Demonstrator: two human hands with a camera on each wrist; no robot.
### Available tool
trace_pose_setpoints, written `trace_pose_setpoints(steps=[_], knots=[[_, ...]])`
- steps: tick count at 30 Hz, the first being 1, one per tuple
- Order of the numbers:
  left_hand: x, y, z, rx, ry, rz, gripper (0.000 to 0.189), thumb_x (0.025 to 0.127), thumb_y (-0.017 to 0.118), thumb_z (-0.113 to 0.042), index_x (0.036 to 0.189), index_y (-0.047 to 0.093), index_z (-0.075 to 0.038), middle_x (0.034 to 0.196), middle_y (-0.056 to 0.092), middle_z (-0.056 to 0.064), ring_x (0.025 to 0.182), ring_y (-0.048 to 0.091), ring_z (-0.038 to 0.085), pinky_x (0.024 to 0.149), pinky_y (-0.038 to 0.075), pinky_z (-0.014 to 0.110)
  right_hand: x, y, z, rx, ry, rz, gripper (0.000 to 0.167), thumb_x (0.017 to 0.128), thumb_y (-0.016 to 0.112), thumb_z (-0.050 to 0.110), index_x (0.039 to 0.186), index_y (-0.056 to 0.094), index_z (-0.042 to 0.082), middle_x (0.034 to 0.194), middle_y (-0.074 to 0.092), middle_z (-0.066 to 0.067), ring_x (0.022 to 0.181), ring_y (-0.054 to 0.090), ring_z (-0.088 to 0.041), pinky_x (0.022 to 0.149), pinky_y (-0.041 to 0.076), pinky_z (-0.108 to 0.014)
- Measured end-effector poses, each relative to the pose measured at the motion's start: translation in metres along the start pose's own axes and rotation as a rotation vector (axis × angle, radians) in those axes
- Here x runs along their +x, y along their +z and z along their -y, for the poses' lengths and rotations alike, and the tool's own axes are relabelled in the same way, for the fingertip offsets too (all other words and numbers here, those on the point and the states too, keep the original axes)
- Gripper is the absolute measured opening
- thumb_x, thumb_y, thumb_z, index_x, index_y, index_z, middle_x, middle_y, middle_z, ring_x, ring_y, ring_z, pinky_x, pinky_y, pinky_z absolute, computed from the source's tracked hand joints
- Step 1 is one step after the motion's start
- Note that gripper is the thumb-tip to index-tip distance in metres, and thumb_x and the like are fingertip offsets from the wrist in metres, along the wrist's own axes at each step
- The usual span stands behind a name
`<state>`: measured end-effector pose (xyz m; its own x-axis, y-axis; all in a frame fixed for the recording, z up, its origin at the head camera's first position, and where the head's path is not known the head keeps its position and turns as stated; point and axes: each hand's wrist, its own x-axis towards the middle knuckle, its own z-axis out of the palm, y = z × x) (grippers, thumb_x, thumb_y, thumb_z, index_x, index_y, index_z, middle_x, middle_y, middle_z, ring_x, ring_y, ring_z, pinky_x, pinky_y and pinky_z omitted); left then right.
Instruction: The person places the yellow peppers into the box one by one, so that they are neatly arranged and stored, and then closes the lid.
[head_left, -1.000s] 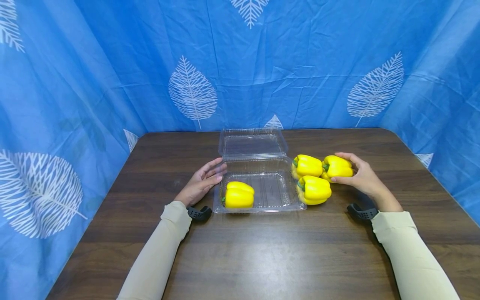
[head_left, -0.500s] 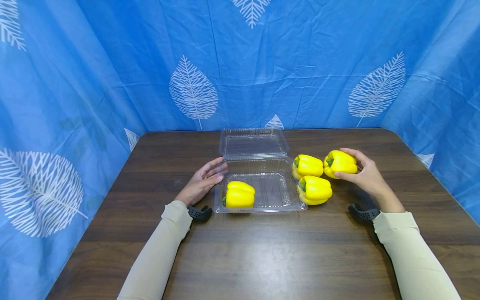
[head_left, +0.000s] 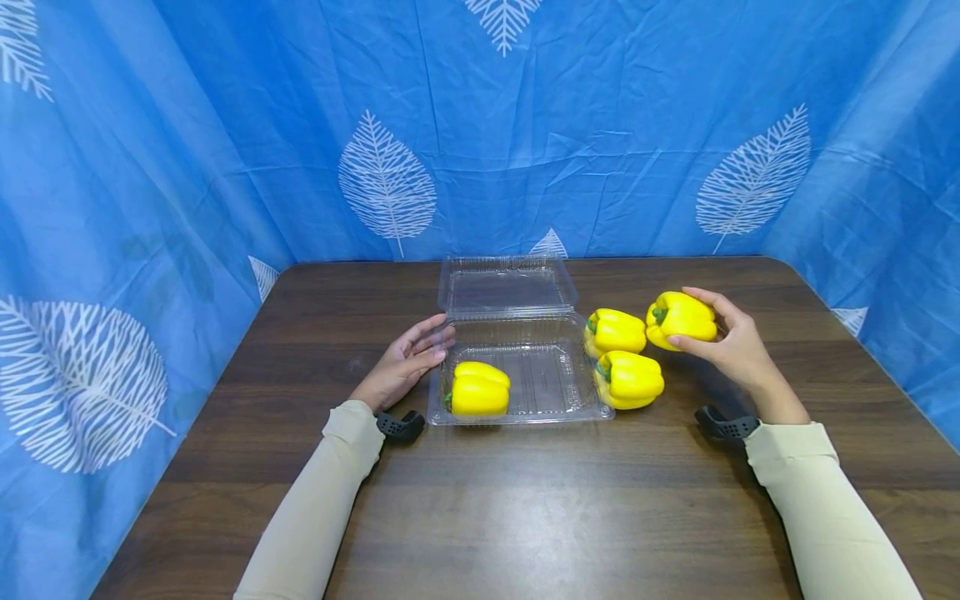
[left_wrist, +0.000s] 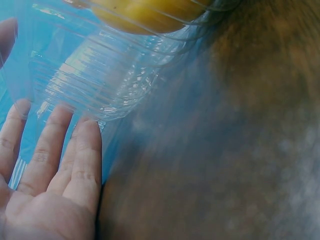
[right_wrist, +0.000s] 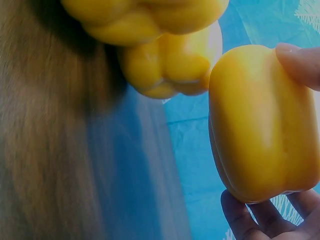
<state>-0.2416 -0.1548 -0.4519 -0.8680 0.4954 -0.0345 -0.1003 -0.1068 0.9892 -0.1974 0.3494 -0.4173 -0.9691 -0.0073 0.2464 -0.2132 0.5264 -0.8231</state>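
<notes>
The pepper (head_left: 686, 317) is higher than a moment ago, now off the table (head_left: 525, 517), so it seems free to carry; our right hand (head_left: 742, 350) pinches it, while our left hand (head_left: 399, 365), fingers straight, touches the box (head_left: 543, 375)

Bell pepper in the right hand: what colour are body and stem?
The bell pepper is yellow with a green stem, best seen in the head view.

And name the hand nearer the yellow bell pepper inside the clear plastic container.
Left hand: at the container's left wall, just left of that pepper; the right hand grips another yellow pepper, farther right.
</notes>
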Motion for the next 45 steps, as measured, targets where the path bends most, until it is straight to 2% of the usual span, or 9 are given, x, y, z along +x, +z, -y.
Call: trace_pose_setpoints(steps=[10,24,27,35,45], knots=[[0.000,0.000,0.001,0.000,-0.006,-0.004,0.071,0.108,0.060,-0.005,0.171,0.026,-0.007,0.174,0.033,0.021,0.161,0.033,0.037,0.126,0.036,0.039,0.000,0.004,0.012,0.018,-0.044,0.002,0.074,0.096,0.078,-0.001,0.161,0.043,-0.003,0.135,0.050,0.019,0.110,0.053,-0.005,0.086,0.049,-0.005],[0.000,0.000,0.001,0.018,-0.014,-0.011,0.070,0.109,0.059,-0.006,0.171,0.027,-0.008,0.173,0.034,0.020,0.160,0.034,0.036,0.127,0.033,0.041,-0.002,0.007,0.031,-0.010,-0.061,0.013,0.075,0.094,0.080,0.000,0.160,0.046,0.000,0.140,0.051,0.011,0.109,0.054,-0.005,0.085,0.051,-0.005],[0.000,0.000,0.001,0.024,-0.020,-0.017,0.070,0.109,0.059,-0.006,0.171,0.027,-0.008,0.173,0.035,0.019,0.160,0.034,0.036,0.128,0.032,0.043,-0.002,0.008,0.036,-0.018,-0.069,0.019,0.075,0.093,0.081,0.000,0.160,0.046,-0.001,0.142,0.051,0.005,0.109,0.054,-0.006,0.085,0.050,-0.005],[0.000,0.000,0.000,0.022,-0.016,-0.014,0.070,0.109,0.059,-0.006,0.171,0.027,-0.008,0.173,0.035,0.019,0.160,0.034,0.036,0.127,0.034,0.042,-0.004,0.011,0.051,-0.057,-0.072,0.039,0.077,0.092,0.083,0.002,0.160,0.047,-0.001,0.151,0.051,-0.020,0.107,0.053,-0.003,0.082,0.048,-0.004],[0.000,0.000,0.000,0.011,-0.013,-0.015,0.070,0.109,0.059,-0.006,0.171,0.028,-0.008,0.173,0.035,0.020,0.160,0.034,0.036,0.127,0.034,0.040,-0.005,0.019,0.064,-0.064,-0.090,0.062,0.077,0.092,0.085,0.006,0.159,0.049,0.002,0.152,0.053,-0.023,0.110,0.052,-0.007,0.085,0.048,-0.004]])
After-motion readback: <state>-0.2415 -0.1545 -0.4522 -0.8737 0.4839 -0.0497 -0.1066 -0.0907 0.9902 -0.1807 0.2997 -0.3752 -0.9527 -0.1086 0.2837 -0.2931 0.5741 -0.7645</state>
